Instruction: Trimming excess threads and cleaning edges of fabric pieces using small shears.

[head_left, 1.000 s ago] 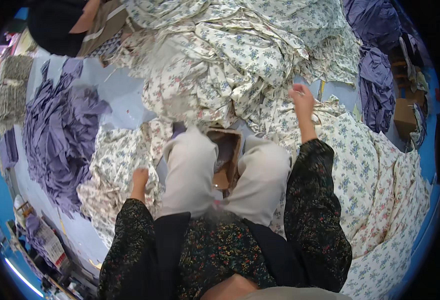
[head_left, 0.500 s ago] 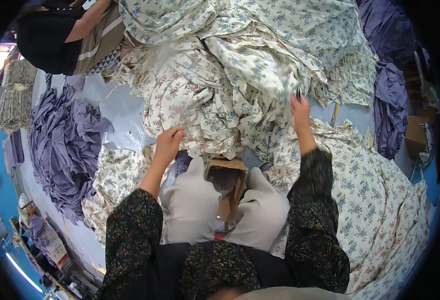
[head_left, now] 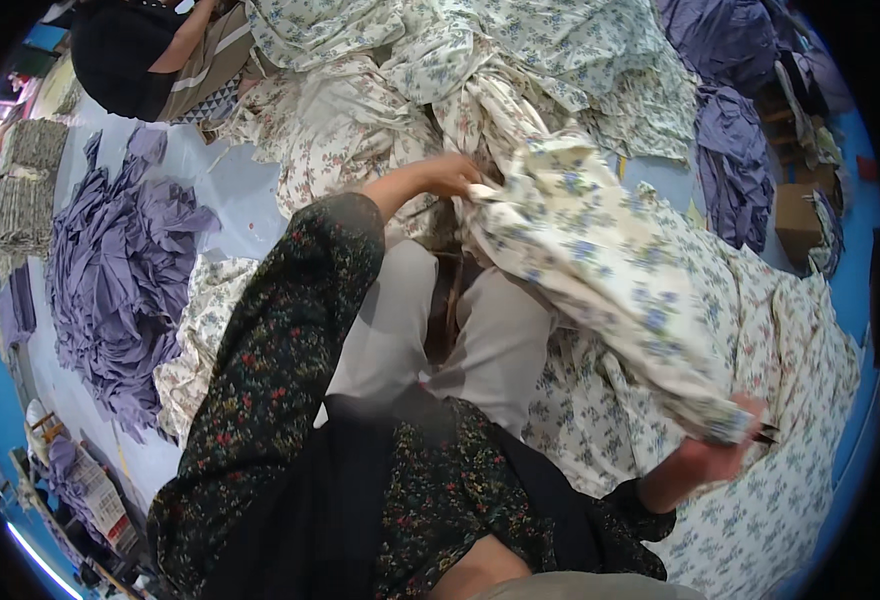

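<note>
A stretch of cream floral cloth (head_left: 620, 270) with blue and green sprigs hangs between my two hands, running from the middle down to the lower right. Fingers of my left hand (head_left: 452, 176) are closed on its upper left end, above my knees. My right hand (head_left: 712, 458), a little smeared by motion, is closed on the other end by my right side. A small dark pointed tool (head_left: 764, 434) sticks out from that hand; its kind is not clear. More floral cloth (head_left: 350, 130) lies heaped in front of me.
Floral cloth (head_left: 760, 520) also spreads over my right side. Crumpled purple cloth (head_left: 110, 290) lies at the left, with more purple cloth (head_left: 735, 165) at the far right near a cardboard box (head_left: 798, 222). Another person (head_left: 125, 60) sits at the far left. Between my legs stands an open carton (head_left: 447, 310).
My right hand has swept down and right toward my side, drawing the floral cloth along. My left hand has moved up and right onto the cloth's end. The view has shifted slightly.
</note>
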`<state>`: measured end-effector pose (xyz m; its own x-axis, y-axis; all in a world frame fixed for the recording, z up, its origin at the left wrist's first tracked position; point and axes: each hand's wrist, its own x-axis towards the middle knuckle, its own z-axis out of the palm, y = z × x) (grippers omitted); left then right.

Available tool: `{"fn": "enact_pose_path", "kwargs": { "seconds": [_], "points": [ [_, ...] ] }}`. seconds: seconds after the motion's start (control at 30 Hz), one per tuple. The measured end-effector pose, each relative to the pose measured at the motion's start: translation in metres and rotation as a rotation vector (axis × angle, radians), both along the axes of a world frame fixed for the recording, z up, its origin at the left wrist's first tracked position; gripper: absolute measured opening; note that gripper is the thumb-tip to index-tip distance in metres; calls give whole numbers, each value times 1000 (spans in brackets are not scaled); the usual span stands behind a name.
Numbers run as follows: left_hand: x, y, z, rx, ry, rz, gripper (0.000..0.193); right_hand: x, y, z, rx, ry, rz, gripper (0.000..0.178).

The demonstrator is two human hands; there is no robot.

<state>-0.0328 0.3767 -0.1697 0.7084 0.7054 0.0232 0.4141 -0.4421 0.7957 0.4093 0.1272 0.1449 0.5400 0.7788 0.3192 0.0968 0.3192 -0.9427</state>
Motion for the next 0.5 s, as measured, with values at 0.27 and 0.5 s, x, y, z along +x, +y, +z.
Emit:
{"fn": "enact_pose_path", "kwargs": {
  "seconds": [0.27, 0.5],
  "points": [
    [73, -49, 172, -78, 123, 242, 39, 177, 38, 113, 214, 367, 18, 35],
    [-213, -38, 426, -115, -499, 1066, 50, 63, 255, 107, 61, 358, 50, 31]
  ]
}}
